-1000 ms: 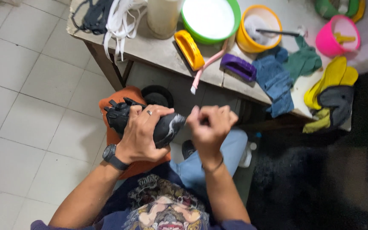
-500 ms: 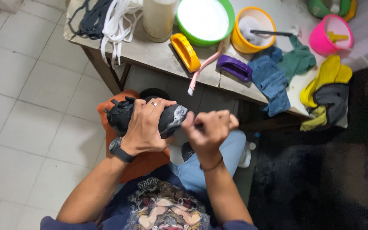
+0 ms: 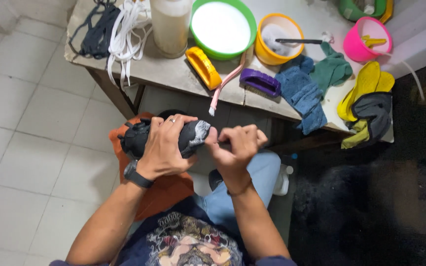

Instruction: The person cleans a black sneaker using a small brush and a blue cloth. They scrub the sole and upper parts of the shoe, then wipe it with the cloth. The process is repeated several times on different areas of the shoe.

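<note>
Since the earlier frame my right hand (image 3: pixel 235 145) has come in from the right and now sits against the toe of the shoe (image 3: pixel 166 138); the shoe itself has barely shifted, and the table (image 3: pixel 173 74) has slid a little lower and leftward in view.

My left hand (image 3: pixel 163 145) is wrapped over the top of the black shoe, fingers curled around it, holding it in the middle of the frame above my lap and an orange cloth (image 3: pixel 161 189). My right hand is clenched into a fist just right of the toe, touching it. It seems to pinch something small, but I cannot tell what, because the fingers hide it.

The toe shows a pale, soapy-looking smear, while the rest of the shoe looks dark and dull. I judge the cleaning is under way at the toe only, with the heel and sides not yet reached.

Across the top of the frame the table carries black and white laces (image 3: pixel 109 29) at upper left, a green basin (image 3: pixel 221 27) of white liquid, a yellow bowl (image 3: pixel 277 39), a yellow brush (image 3: pixel 203 67), a purple brush (image 3: pixel 260 82), a pink toothbrush (image 3: pixel 225 83), blue and green rags (image 3: pixel 301 91), and a pink cup (image 3: pixel 366 39) at upper right. The brushes lie idle, well apart from my hands.
</note>
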